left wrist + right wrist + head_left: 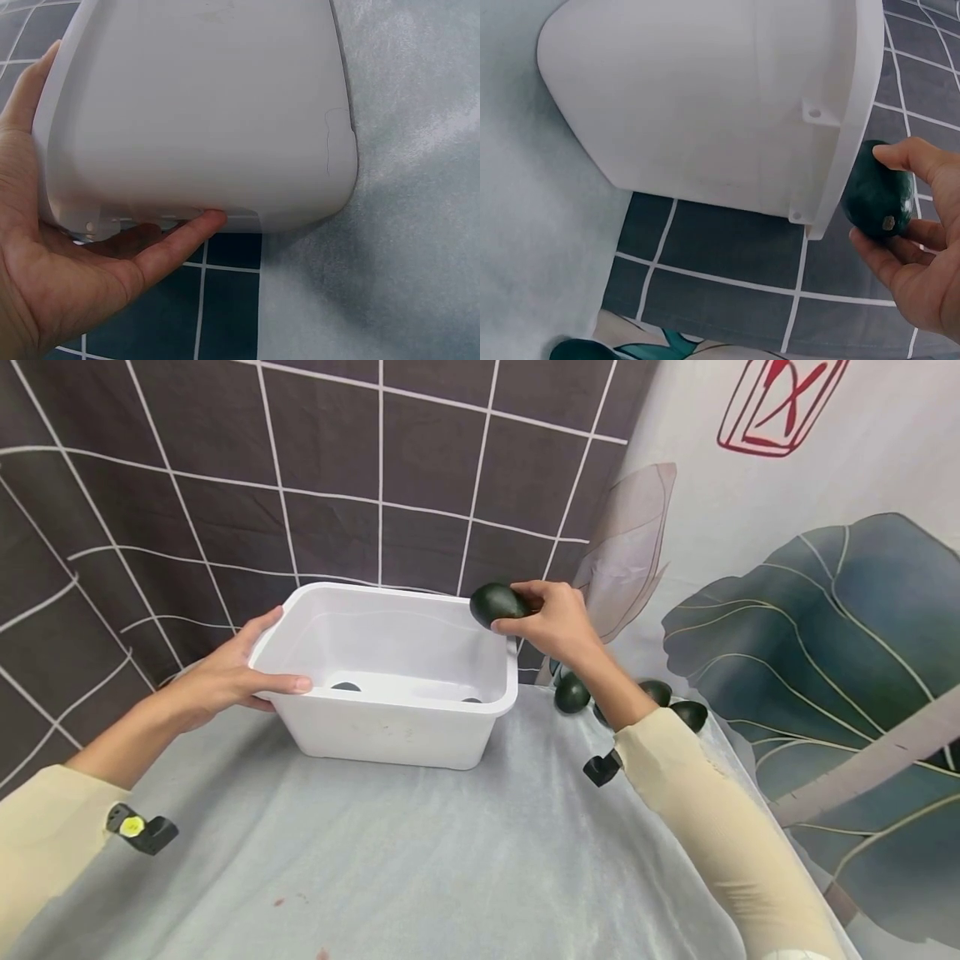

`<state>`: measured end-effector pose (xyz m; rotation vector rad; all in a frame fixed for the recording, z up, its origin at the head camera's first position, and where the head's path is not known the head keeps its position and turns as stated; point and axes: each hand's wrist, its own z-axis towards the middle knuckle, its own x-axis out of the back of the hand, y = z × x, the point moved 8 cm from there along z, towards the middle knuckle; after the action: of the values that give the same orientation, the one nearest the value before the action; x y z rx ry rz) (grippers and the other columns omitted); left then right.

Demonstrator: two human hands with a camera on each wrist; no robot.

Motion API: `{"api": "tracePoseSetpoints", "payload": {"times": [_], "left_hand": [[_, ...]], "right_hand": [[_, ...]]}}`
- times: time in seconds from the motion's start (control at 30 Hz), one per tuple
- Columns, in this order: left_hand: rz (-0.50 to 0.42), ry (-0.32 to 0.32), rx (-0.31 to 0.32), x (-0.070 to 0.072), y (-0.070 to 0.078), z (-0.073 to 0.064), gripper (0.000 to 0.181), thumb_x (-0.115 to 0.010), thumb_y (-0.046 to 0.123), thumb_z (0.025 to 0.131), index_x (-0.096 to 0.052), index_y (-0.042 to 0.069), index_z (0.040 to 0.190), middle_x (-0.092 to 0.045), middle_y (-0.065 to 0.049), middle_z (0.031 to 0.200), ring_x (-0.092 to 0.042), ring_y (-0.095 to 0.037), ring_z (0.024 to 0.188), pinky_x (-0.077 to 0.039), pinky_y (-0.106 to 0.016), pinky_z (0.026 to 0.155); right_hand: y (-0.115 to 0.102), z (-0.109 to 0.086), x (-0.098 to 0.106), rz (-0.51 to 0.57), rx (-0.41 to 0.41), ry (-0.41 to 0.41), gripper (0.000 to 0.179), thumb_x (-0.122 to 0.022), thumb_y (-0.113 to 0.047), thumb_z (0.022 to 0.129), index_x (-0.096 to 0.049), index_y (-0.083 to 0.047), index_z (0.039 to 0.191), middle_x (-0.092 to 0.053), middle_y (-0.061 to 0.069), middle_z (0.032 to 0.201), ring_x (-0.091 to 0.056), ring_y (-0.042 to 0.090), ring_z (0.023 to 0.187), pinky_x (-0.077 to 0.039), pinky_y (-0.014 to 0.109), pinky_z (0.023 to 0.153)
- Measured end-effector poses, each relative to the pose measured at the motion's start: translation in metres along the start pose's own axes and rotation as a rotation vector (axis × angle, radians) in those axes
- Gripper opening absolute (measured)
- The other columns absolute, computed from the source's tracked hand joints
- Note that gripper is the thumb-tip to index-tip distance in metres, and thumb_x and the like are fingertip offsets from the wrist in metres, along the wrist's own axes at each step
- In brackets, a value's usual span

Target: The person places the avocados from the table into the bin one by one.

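So, in the head view the person's left hand [225,672] has a firm hold of the left end of a white tub [397,727], thumb hooked over the front rim. The right hand [555,620] is pinching a dark green fruit [493,604] between thumb and fingers, right by the tub's back right corner; can't tell if it touches the rim. A couple of dark rounded things [346,686] peek up inside, mostly hidden by the front wall, and more dark green fruits [572,693] sit on the pale cloth [420,852] to the right, partly behind the right forearm. Over in the left wrist view, one digit lies along the rim while other fingers press the tub's end below it. In the right wrist view, the held fruit shows its stem scar, just beside the rim, with tile-print fabric [720,247] behind.
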<state>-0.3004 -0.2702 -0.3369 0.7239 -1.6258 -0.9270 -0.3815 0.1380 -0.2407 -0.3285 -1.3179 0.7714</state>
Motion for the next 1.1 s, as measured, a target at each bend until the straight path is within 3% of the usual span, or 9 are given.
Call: {"api": "tracePoseSetpoints", "payload": {"times": [0.53,1.1], "left_hand": [[0.012,0.006,0.009,-0.002,0.000,0.001,0.129,-0.084,0.029,0.100,0.016,0.028,0.182,-0.011,-0.031,0.185,-0.039,-0.051,0.157,-0.060,-0.071,0.104],[0.009,0.001,0.007,0.000,-0.001,0.002,0.129,-0.084,0.030,0.100,0.016,0.028,0.182,-0.013,-0.031,0.185,-0.039,-0.050,0.156,-0.061,-0.069,0.102]], "right_hand": [[-0.003,0.006,-0.022,0.024,-0.014,-0.035,0.068,-0.095,-0.033,0.087,-0.075,-0.007,0.147,-0.083,0.012,0.133,-0.078,0.025,0.120,-0.059,0.043,0.106],[0.010,0.001,-0.014,0.082,-0.045,0.001,0.058,-0.095,-0.032,0.087,-0.080,-0.005,0.137,-0.085,0.012,0.127,-0.081,0.025,0.119,-0.064,0.042,0.104]]}}
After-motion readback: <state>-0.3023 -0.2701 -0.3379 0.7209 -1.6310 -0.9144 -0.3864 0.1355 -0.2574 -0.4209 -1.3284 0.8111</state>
